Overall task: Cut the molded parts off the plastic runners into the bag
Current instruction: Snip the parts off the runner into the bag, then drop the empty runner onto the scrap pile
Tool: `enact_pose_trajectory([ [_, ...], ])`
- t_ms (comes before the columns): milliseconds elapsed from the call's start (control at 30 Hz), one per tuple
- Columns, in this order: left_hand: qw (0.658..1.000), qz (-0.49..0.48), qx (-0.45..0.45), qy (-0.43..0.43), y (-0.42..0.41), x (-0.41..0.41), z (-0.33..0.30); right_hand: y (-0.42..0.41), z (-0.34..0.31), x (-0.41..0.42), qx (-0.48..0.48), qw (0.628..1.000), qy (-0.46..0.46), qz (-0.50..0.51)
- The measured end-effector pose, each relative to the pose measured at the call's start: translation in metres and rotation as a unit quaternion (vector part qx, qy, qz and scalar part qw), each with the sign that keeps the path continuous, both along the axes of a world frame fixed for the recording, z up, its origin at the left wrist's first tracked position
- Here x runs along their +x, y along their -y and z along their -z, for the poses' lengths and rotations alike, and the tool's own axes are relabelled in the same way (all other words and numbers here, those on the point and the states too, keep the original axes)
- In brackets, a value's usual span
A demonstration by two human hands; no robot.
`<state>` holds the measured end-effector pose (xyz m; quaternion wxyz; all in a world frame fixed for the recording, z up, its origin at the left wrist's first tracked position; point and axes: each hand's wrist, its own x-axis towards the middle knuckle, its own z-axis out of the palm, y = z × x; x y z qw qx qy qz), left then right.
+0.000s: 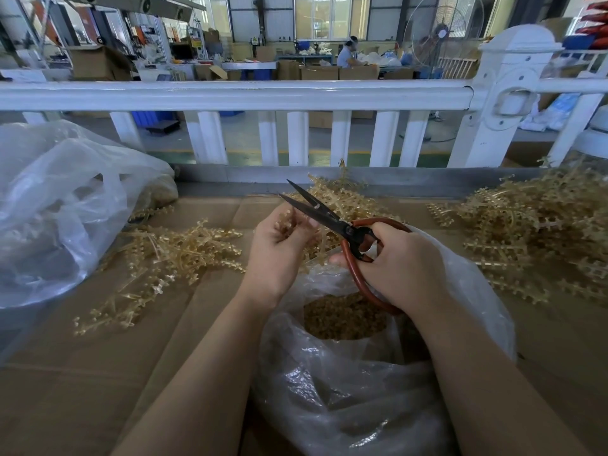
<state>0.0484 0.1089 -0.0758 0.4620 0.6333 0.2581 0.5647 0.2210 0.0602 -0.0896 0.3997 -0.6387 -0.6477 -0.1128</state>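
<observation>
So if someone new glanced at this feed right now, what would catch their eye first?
Probably the scissors at centre, blades open, red-brown handles gripped by the right hand, while the left hand pinches a runner at the blades. Directly below gapes the clear bag with a heap of cut amber parts inside. Tangled runner piles lie on the cardboard to the right and left.

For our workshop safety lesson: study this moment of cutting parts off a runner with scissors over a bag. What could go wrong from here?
1. The open scissors point their blades right beside the left hand, which pinches the runner; a fingertip could be nicked.
2. Cut parts could fly past the bag mouth onto the cardboard.
3. The right hand works above the bag; loose film could catch in the blades.
</observation>
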Motion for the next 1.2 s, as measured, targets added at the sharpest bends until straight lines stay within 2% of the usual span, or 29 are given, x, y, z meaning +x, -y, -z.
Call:
enact_pose_trajectory([
  [133, 1.0, 0.011, -0.001, 0.007, -0.0005, -0.0003, 0.0001, -0.0018, 0.0011, 0.0011, -0.009, 1.0, -0.001, -0.001],
  [233, 0.999, 0.012, -0.034, 0.021, -0.0004, 0.0008, -0.0004, -0.0001, 0.0002, 0.0003, -0.031, 0.999, -0.021, -0.014],
  [433, 0.992, 0.025, -0.115, 0.054, -0.0011, -0.0031, -0.0027, -0.0026, -0.0025, 0.0023, -0.091, 0.977, -0.184, -0.058],
  [567, 0.994, 0.02, -0.101, 0.024, -0.0013, -0.0028, -0.002, -0.0043, -0.0026, 0.0014, -0.109, 0.96, -0.238, -0.096],
  [933, 0.995, 0.056, -0.079, -0.022, 0.0049, 0.0055, -0.0028, -0.0082, -0.0012, -0.0001, -0.146, 0.938, -0.286, -0.129],
  [1033, 0.989, 0.096, -0.115, -0.013, 0.0053, 0.0039, -0.0039, -0.0069, -0.0027, -0.0002, -0.131, 0.931, -0.316, -0.128],
  [1200, 0.967, 0.191, -0.158, -0.059, 0.0041, 0.0, -0.0011, -0.006, -0.0088, -0.0004, -0.093, 0.922, -0.364, -0.095],
])
